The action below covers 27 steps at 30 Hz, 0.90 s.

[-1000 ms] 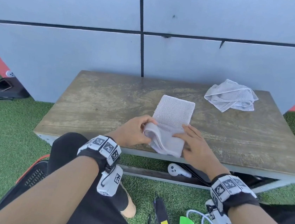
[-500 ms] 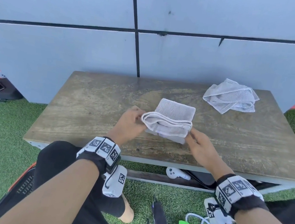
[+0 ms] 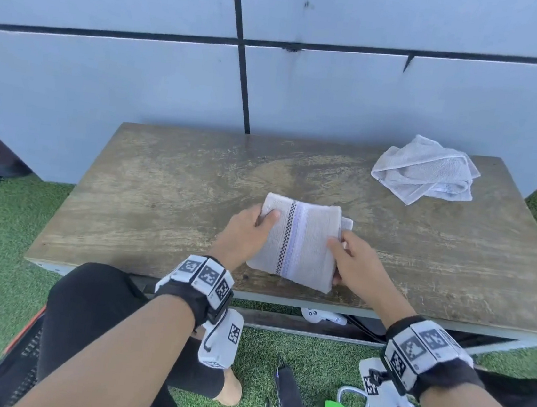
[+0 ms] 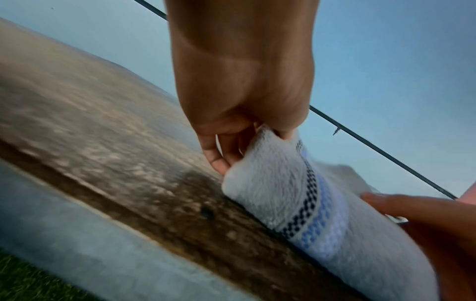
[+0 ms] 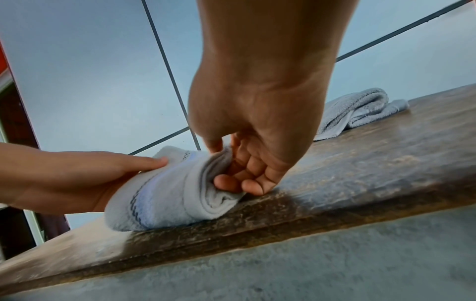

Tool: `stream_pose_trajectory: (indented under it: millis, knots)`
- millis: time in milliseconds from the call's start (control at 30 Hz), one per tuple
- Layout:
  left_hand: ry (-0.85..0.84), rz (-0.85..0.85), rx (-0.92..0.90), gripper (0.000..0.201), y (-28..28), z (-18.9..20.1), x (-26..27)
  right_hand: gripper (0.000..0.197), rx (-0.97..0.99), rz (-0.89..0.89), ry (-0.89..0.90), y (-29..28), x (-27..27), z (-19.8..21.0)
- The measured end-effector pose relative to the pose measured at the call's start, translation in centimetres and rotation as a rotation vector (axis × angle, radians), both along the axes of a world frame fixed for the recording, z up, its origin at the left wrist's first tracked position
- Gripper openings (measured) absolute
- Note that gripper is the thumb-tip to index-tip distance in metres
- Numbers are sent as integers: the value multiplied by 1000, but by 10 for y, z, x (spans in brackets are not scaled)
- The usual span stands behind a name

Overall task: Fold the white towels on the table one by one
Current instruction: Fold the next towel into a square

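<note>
On table [image 3: 161, 191], both hands' grip pinching folded towel [image 3: 303, 240]

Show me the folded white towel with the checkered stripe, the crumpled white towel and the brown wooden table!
Folded white towel with the checkered stripe [image 3: 309, 241]: head view, on its top face beside the stripe.
Crumpled white towel [image 3: 426, 171]: head view, on its bunched middle.
Brown wooden table [image 3: 161, 191]: head view, on bare tabletop, left part.

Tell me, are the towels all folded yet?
Not yet. The white towel with the checkered stripe is already folded into a small thick bundle near the front edge of the worn wooden table. The left hand and right hand each grip one side of it. The crumpled white towel at the far right corner lies untouched, so that one is left.
</note>
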<state>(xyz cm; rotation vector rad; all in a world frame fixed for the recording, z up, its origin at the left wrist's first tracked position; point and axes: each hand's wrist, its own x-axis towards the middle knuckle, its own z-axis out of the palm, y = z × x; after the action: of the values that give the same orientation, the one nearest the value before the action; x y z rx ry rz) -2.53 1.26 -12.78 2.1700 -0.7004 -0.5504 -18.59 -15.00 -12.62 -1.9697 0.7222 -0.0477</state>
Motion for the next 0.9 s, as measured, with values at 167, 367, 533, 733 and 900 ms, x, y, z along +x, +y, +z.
stream_pose_trajectory:
  millis: [167,367,533,733,900]
  knots:
    - [-116,41,91,41,-31,-3,3,34,-36,-93,37,-3,4,-7]
    - [-69,96,181,31,-46,-12,-2,34,-81,-151,91,-8,7,-14]
    - [-126,90,176,22,-42,-16,3,32,-40,-145,111,-9,9,-12]
    - [-90,81,144,20,-40,-12,1,32,39,-139,161,-10,10,-6]
    - [18,111,-8,31,-29,-4,-2,30,98,-154,157,-8,11,2]
